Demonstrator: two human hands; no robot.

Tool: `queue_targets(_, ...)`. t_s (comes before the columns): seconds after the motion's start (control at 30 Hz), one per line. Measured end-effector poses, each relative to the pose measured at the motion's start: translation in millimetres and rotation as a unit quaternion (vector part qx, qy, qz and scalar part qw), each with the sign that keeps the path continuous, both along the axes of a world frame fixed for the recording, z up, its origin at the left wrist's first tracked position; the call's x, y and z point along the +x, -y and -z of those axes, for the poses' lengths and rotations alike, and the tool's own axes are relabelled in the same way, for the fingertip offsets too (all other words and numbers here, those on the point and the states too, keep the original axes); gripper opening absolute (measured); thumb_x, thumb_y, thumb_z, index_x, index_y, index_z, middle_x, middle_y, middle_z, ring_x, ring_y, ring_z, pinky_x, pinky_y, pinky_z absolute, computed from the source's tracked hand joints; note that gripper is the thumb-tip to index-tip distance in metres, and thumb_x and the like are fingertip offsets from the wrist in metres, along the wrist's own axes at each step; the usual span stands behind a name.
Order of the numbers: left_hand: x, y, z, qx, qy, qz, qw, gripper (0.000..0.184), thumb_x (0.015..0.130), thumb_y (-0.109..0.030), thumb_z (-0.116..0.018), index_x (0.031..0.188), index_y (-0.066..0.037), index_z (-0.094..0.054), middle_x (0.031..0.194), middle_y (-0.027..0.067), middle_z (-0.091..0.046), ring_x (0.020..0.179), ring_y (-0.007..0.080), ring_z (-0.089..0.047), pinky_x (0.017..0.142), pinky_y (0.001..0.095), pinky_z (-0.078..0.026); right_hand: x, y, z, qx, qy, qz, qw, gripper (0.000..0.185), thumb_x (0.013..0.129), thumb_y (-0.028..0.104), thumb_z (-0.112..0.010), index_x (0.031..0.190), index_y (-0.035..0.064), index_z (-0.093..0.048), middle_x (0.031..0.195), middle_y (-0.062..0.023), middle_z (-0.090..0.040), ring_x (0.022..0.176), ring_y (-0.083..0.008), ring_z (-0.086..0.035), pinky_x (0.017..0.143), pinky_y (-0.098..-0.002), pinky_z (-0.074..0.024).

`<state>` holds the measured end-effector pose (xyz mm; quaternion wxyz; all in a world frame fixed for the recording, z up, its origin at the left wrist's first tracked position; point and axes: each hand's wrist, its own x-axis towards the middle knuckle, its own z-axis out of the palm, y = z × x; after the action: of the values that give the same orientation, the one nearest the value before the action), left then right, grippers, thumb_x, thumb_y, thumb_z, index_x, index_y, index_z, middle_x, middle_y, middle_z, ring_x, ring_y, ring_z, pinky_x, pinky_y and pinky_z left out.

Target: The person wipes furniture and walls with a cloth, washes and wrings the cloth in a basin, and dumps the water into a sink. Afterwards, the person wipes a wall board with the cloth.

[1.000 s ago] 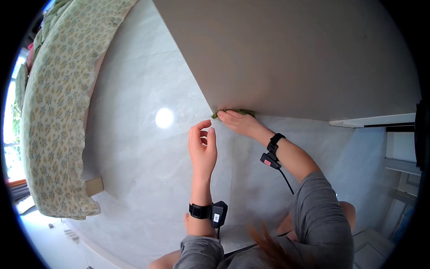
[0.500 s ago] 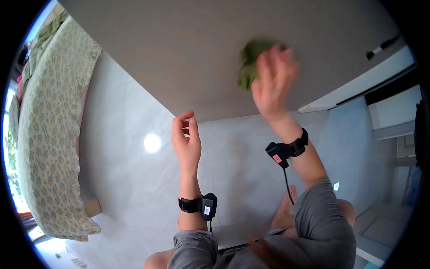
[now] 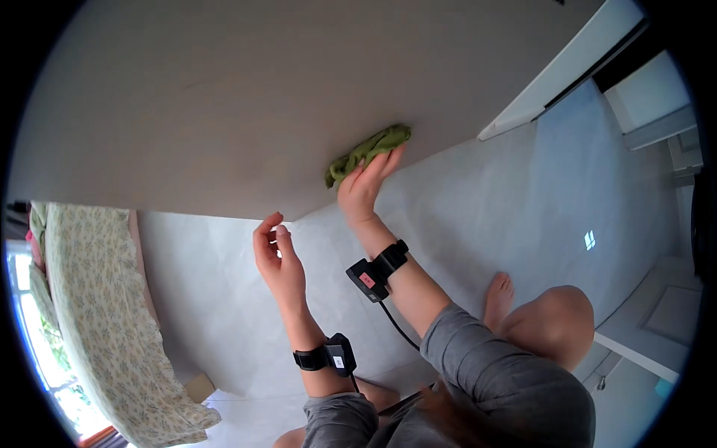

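Observation:
A crumpled green cloth [image 3: 370, 153] is pressed against the grey wall-like panel [image 3: 224, 104], close to its lower edge. My right hand [image 3: 362, 190] grips the cloth, its fingers reaching over the near side. To the left, my left hand [image 3: 278, 254] hangs near the panel's corner with its fingers loosely bent and apart, holding nothing. Each wrist wears a black strap with a small box and cable.
A bed with a floral cover [image 3: 104, 313] stands on the left by a bright window. Pale tiled floor [image 3: 463, 216] lies below. On the right are a white frame [image 3: 560, 71] and a white cabinet [image 3: 665, 321].
My right hand and the cloth have moved left and down along the panel to its lower edge. The view has turned, and my left hand appears slightly lower and further left.

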<state>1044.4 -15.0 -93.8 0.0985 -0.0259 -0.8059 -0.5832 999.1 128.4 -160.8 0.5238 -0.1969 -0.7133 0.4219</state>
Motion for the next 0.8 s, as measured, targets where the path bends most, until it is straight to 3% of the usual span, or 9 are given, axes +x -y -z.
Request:
queue_targets(0.17, 9.1, 2.7, 32.8, -0.042, 0.084, 0.035, 0.995, 0.02, 0.09, -0.011, -0.048, 0.105, 0.0, -0.054, 0.1, 0.0048, -0.058, 0.079, 0.0079, -0.049, 0.071, 0.0213, -0.041, 11.4, 20.5, 70.0, -0.089, 0.086, -0.015, 0.992, 0.061, 0.079, -0.003, -0.037, 0.133, -0.0122, -0.009, 0.138, -0.0333, -0.003, 0.129, -0.0492, -0.007, 0.105, -0.0505, -0.0112)
queue_targets(0.23, 9.3, 3.9, 37.2, -0.04, 0.092, 0.04, 0.994, 0.02, 0.09, -0.01, -0.048, 0.106, 0.0, -0.054, 0.1, 0.0051, -0.058, 0.08, 0.0079, -0.049, 0.072, 0.0213, -0.041, 18.6, 27.0, 102.7, -0.163, 0.181, -0.005, 0.97, 0.06, 0.08, -0.001, -0.037, 0.131, -0.015, -0.009, 0.138, -0.0346, -0.002, 0.129, -0.0481, -0.007, 0.106, -0.0465, -0.012)
queue_targets(0.33, 9.0, 4.9, 43.3, -0.038, 0.105, 0.042, 0.993, 0.02, 0.09, -0.009, -0.047, 0.106, 0.0, -0.054, 0.101, 0.0053, -0.058, 0.08, 0.0079, -0.049, 0.073, 0.0214, -0.041, 17.8, 28.8, 150.8, -0.175, 0.229, 0.018, 0.957, 0.057, 0.083, 0.001, -0.036, 0.13, -0.0166, -0.009, 0.139, -0.0338, -0.002, 0.13, -0.0454, -0.008, 0.107, -0.0447, -0.0109)
queue_targets(0.4, 10.8, 3.2, 44.1, -0.05, 0.098, 0.047, 0.993, 0.02, 0.09, -0.009, -0.047, 0.105, 0.0, -0.054, 0.101, 0.0053, -0.057, 0.081, 0.0079, -0.049, 0.073, 0.0215, -0.041, 15.7, 30.1, 153.2, -0.207, 0.246, 0.027, 0.946, 0.055, 0.084, 0.001, -0.033, 0.131, -0.0156, -0.009, 0.14, -0.0312, -0.003, 0.131, -0.0424, -0.009, 0.108, -0.0444, -0.0093)
queue_targets(0.47, 12.7, 6.1, 45.3, -0.043, 0.099, 0.047, 0.993, 0.019, 0.09, -0.009, -0.046, 0.105, 0.0, -0.054, 0.101, 0.0052, -0.057, 0.081, 0.008, -0.049, 0.073, 0.0218, -0.041, 15.4, 20.7, 122.5, -0.336, 0.14, 0.002, 0.931, 0.055, 0.085, 0.001, -0.032, 0.133, -0.0126, -0.009, 0.141, -0.029, -0.003, 0.132, -0.0412, -0.007, 0.109, -0.0433, -0.0086)
queue_targets(0.5, 10.5, 5.1, 45.7, -0.035, 0.096, 0.05, 0.994, 0.019, 0.09, -0.009, -0.046, 0.105, 0.0, -0.054, 0.101, 0.0051, -0.057, 0.081, 0.0082, -0.049, 0.073, 0.0221, -0.041, 12.3, 13.8, 107.8, -0.332, 0.135, 0.005, 0.933, 0.055, 0.085, 0.001, -0.032, 0.133, -0.0126, -0.009, 0.141, -0.029, -0.003, 0.132, -0.0412, -0.007, 0.109, -0.0433, -0.0086)
queue_targets(0.6, 6.2, -4.5, 34.0, -0.032, 0.053, 0.047, 0.997, 0.016, 0.087, -0.009, -0.049, 0.1, -0.002, -0.056, 0.098, 0.0043, -0.059, 0.077, 0.0104, -0.05, 0.068, 0.0232, -0.041, 9.9, -9.9, 52.8, -0.294, 0.079, 0.053, 0.951, 0.057, 0.084, 0.0, -0.033, 0.135, -0.0082, -0.009, 0.142, -0.0273, -0.002, 0.132, -0.0415, -0.006, 0.108, -0.0443, -0.01)
queue_targets(0.7, 3.1, -15.3, 26.7, -0.034, 0.046, 0.071, 0.996, 0.017, 0.087, -0.009, -0.049, 0.101, -0.002, -0.056, 0.099, 0.0047, -0.059, 0.078, 0.0105, -0.05, 0.068, 0.0231, -0.041, 0.0, -49.6, -22.0, -0.03, -0.047, 0.085, 0.995, 0.054, 0.084, 0.001, -0.037, 0.135, -0.0046, -0.019, 0.141, -0.0259, -0.013, 0.13, -0.0414, -0.016, 0.105, -0.0475, -0.0169)
queue_targets(0.8, -0.1, -34.0, 19.6, -0.047, 0.03, 0.102, 0.993, 0.018, 0.087, -0.009, -0.049, 0.102, -0.002, -0.056, 0.099, 0.0046, -0.059, 0.078, 0.0104, -0.05, 0.068, 0.0231, -0.041, -3.9, -88.9, -114.7, 0.224, -0.106, 0.133, 0.96, 0.047, 0.081, 0.0, -0.044, 0.127, -0.0052, -0.037, 0.135, -0.0254, -0.03, 0.122, -0.0432, -0.031, 0.1, -0.0482, -0.0256)
